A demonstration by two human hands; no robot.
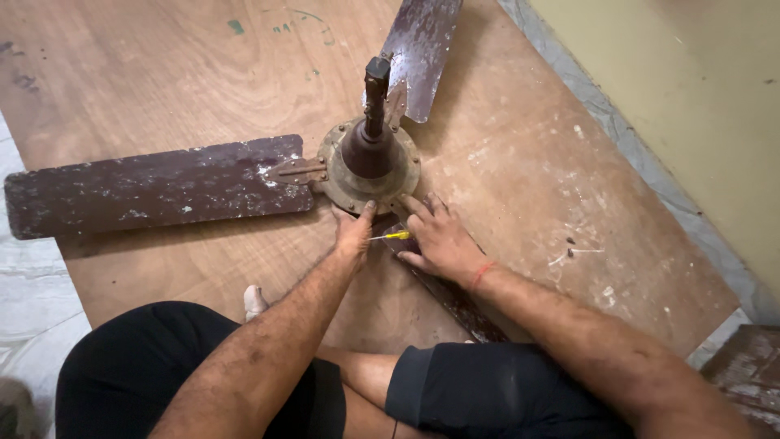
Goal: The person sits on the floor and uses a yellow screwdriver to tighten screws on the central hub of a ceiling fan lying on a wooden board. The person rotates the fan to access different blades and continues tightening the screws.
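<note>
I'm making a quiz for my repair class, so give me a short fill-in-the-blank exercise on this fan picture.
1. The fan lies on a sheet of ____.
2. The screwdriver between the hands has a ____ handle.
3. The right hand has a red band on its ____.
4. The left hand touches the hub with its ____.

Missing words: wood; yellow; wrist; thumb

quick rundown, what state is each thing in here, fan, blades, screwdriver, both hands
ceiling fan: lying on the wooden board, rod up
blades: attached, paint worn and flaking
screwdriver: yellow handle, between the hands
left hand: gripping the screwdriver at the motor rim
right hand: spread flat, pressing a blade
</note>
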